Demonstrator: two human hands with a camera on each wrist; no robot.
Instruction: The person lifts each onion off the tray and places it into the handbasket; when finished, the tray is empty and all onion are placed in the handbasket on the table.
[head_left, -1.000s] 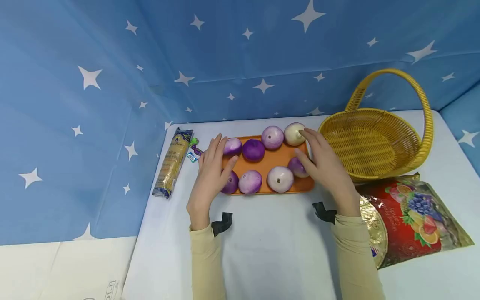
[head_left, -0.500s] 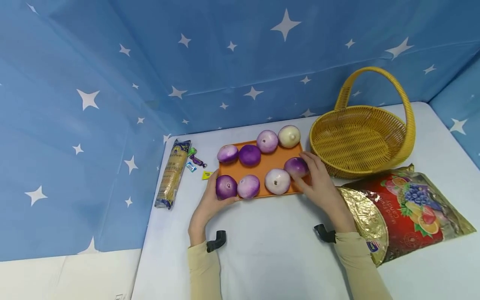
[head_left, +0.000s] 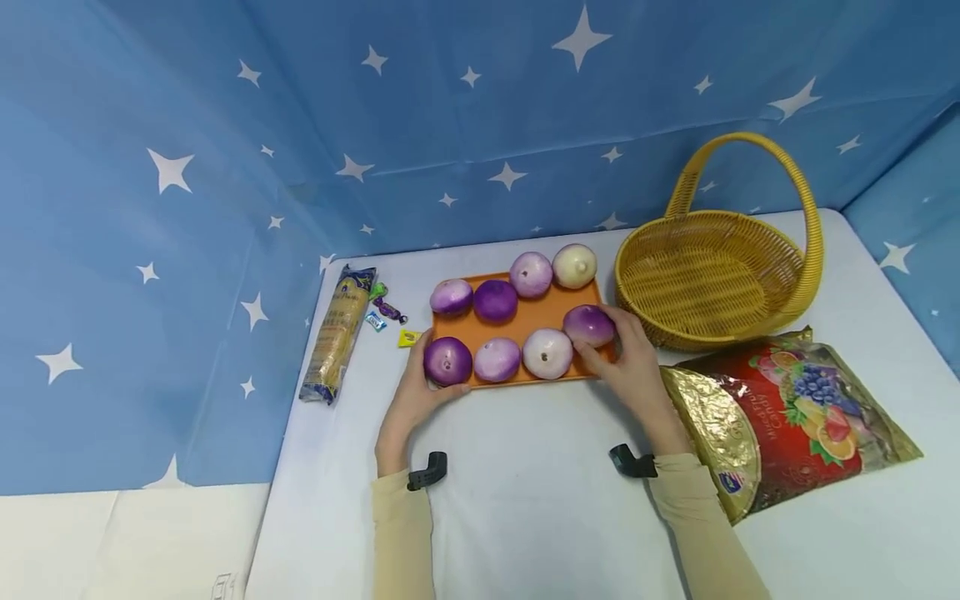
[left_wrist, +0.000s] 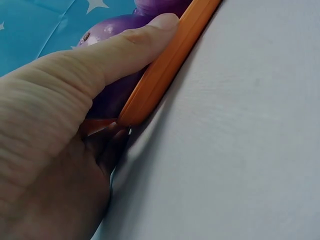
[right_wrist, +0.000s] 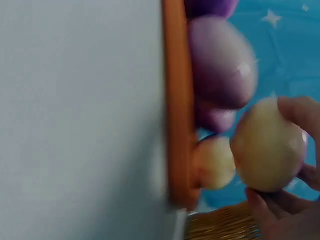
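Several purple and whitish onions lie on an orange tray (head_left: 528,322), in a back row and a front row. At the tray's front left corner my left hand (head_left: 411,400) grips it, thumb along the rim and fingers under the edge. The dark purple onion (head_left: 448,361) sits inside that hand's curve. My right hand (head_left: 633,367) holds the rightmost purple onion (head_left: 588,325) between thumb and fingers. In the right wrist view this onion (right_wrist: 267,150), its pale side showing, appears raised above the tray rim (right_wrist: 179,110). The undersides of the left fingers are partly hidden.
Right of the tray stands a yellow wicker basket (head_left: 630,304) with a tall handle, with a red and gold candy bag (head_left: 787,417) before it. To the left lie a pasta packet (head_left: 337,333) and several wrapped candies (head_left: 390,311). A blue star-patterned cloth rises behind.
Both hands have come down from above the tray: the left now grips its front left corner, the right holds the rightmost onion. That onion has shifted slightly and the head view has moved.
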